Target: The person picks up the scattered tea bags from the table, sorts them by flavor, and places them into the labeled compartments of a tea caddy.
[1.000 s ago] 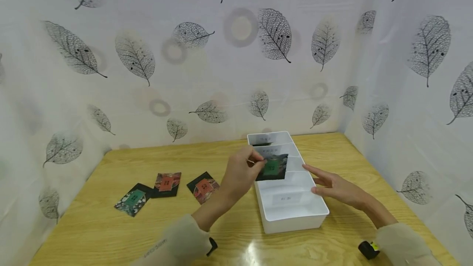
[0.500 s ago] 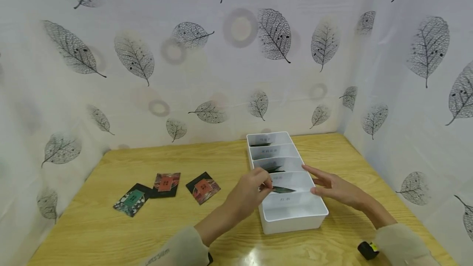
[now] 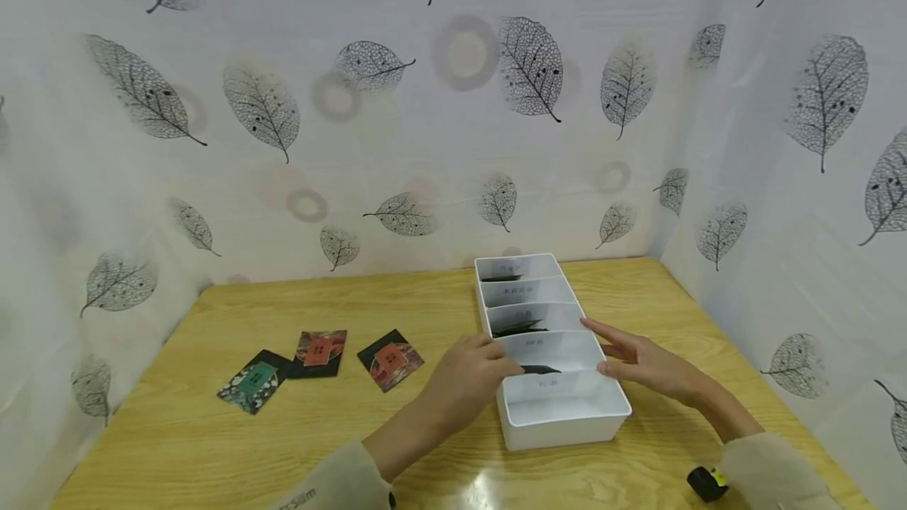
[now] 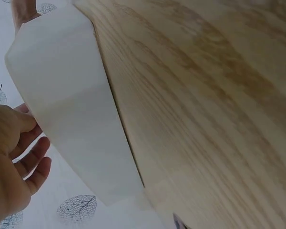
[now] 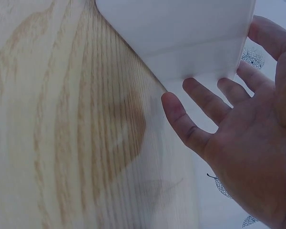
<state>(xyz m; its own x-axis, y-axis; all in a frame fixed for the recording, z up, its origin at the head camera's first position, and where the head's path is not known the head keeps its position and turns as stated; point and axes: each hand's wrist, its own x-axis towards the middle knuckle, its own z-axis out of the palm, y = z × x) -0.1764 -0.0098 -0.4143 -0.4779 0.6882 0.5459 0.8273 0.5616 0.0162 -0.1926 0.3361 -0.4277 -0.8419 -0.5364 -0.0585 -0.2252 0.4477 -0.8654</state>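
A long white divided box (image 3: 567, 433) stands on the wooden table, its compartments in a row with small printed labels. My left hand (image 3: 471, 378) reaches over its left rim into the second compartment from the front, pinching a dark tea sachet (image 3: 542, 369) that sits low there. In the left wrist view the left thumb (image 4: 26, 121) lies at the rim, and the box wall hides the fingertips. My right hand (image 3: 648, 362) rests against the box's right side, fingers spread and fairly straight. Several dark sachets (image 3: 520, 328) lie in the middle compartment.
Left of the box lie a green-labelled sachet (image 3: 255, 382), a red-labelled sachet (image 3: 319, 352) overlapping it, and another red-labelled sachet (image 3: 390, 360). A dark sachet (image 3: 501, 279) shows in the rearmost compartment. A leaf-patterned curtain (image 3: 397, 140) surrounds the table.
My left hand has brought the green-labelled sachet from above the box toward me and down into the second compartment from the front. The right hand has stayed at the box's side.
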